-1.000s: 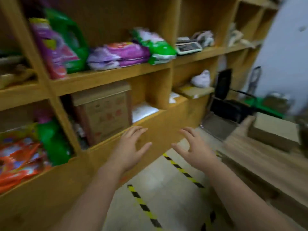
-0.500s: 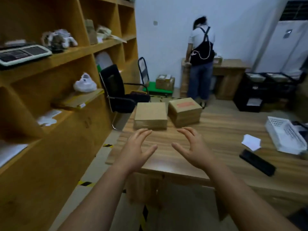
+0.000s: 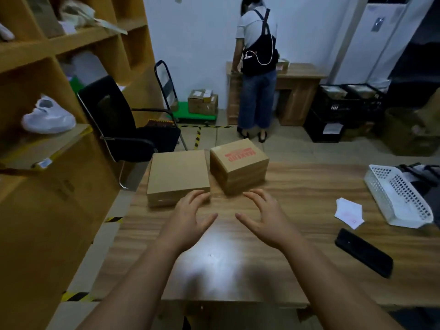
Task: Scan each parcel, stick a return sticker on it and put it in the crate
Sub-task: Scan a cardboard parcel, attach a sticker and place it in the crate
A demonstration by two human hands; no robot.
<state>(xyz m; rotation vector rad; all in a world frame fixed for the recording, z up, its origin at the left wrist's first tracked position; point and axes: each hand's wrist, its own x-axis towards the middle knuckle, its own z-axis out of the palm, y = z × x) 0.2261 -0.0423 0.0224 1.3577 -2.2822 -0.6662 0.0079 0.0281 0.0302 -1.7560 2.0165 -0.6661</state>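
Two cardboard parcels stand side by side at the far left of the wooden table (image 3: 297, 194): a flat plain box (image 3: 177, 175) and a taller box with red print (image 3: 239, 163). My left hand (image 3: 190, 217) hovers open just in front of the flat box. My right hand (image 3: 264, 215) hovers open in front of the taller box. Neither hand holds anything. A black scanner-like device (image 3: 364, 252) lies on the table at the right. White sticker paper (image 3: 348, 211) lies beside a white plastic basket (image 3: 397, 196).
Wooden shelving (image 3: 47, 115) with a white shoe runs along the left. A black office chair (image 3: 123, 122) stands beyond the table's left end. A person (image 3: 258, 67) stands at a far desk. Black crates (image 3: 345, 108) sit on the floor at the back right.
The view has swung from the shelves to the table and come closer. Both open hands now reach up to the two parcels.
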